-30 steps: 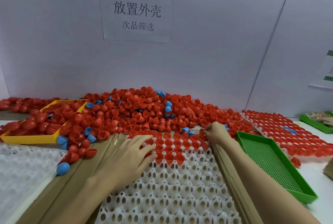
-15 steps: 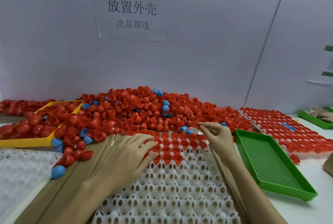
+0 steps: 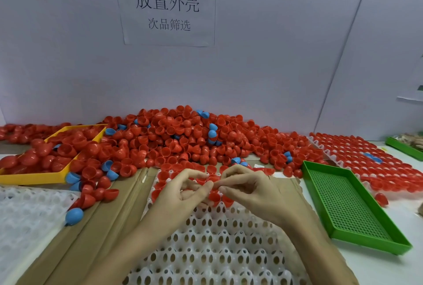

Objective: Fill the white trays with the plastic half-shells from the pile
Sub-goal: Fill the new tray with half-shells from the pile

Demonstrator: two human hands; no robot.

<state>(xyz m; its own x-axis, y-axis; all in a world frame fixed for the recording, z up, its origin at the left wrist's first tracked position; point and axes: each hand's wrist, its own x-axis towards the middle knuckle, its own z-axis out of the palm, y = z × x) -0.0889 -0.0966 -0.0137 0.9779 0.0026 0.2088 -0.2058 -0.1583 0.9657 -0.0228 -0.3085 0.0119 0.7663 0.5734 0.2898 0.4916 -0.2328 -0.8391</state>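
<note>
A big pile of red half-shells point(image 3: 183, 138) with a few blue ones lies against the back wall. In front of me is a white tray point(image 3: 217, 250); its far rows hold red shells point(image 3: 164, 176) and its near pockets are bare. My left hand point(image 3: 183, 195) and my right hand point(image 3: 254, 193) hover over the filled rows. Their thumbs and forefingers pinch together at one spot. I cannot see what, if anything, is between the fingertips.
A yellow tray point(image 3: 45, 178) full of red shells sits at the left, above a second white tray point(image 3: 27, 216). A green perforated tray point(image 3: 343, 204) lies right, with a white tray full of shells point(image 3: 377, 165) behind it. A blue shell point(image 3: 74, 216) rests on cardboard point(image 3: 103, 216).
My right hand left the pile's edge and came in over the tray. My left hand lifted off the tray, curled, and met the right hand fingertip to fingertip.
</note>
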